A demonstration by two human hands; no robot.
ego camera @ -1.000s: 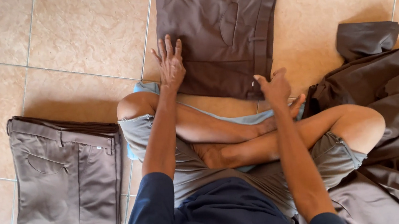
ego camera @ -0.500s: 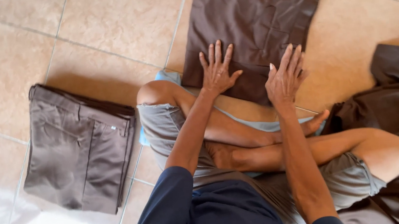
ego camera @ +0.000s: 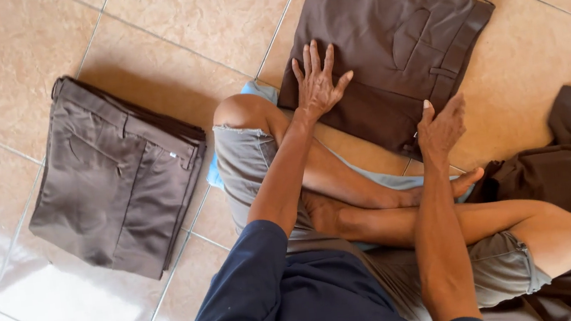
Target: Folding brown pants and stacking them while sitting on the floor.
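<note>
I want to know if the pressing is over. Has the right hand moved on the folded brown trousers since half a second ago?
Yes. The right hand has slid from flat on the folded brown trousers to their near right edge by the waistband, fingers lifting.

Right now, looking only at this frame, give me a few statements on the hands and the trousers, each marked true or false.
1. The left hand lies flat, fingers spread, on the dark brown folded trousers. True.
2. The right hand grips a pair of scissors. False: it holds nothing and sits at the trousers' near edge.
3. A grey-brown folded stack lies on the tiled floor to the person's left. True.
4. The person is standing. False: they sit cross-legged on the floor.
</note>
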